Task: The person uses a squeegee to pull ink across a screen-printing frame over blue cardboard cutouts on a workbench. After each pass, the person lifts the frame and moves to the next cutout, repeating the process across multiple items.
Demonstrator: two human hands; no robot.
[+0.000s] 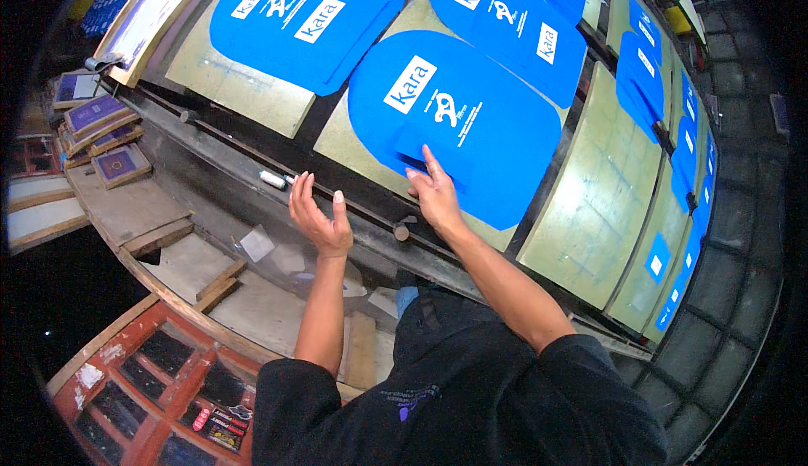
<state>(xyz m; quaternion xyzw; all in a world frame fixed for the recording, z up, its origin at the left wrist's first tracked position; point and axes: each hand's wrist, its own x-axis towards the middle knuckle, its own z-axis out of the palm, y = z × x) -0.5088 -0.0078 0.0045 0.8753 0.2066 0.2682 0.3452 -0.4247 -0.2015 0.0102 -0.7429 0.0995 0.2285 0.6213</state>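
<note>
A blue rounded cloth-like piece with white print (505,146) lies flat on a pale board (337,142) in front of me. My right hand (438,197) is over its near edge, index finger stretched out and thumb apart, holding nothing I can see. Whether the fingertips touch the blue surface I cannot tell. To the left, my left hand (320,220) is raised near the table's front rail with its fingers spread and nothing in it. A small white tube or marker (273,180) lies on the rail just beyond the left fingers.
More blue printed pieces (261,37) lie on boards farther back and to the right. A bare pale board (598,188) sits right of the nearest piece. Small framed items (101,117) are stacked at left. A red-brown slatted frame (126,331) is at lower left.
</note>
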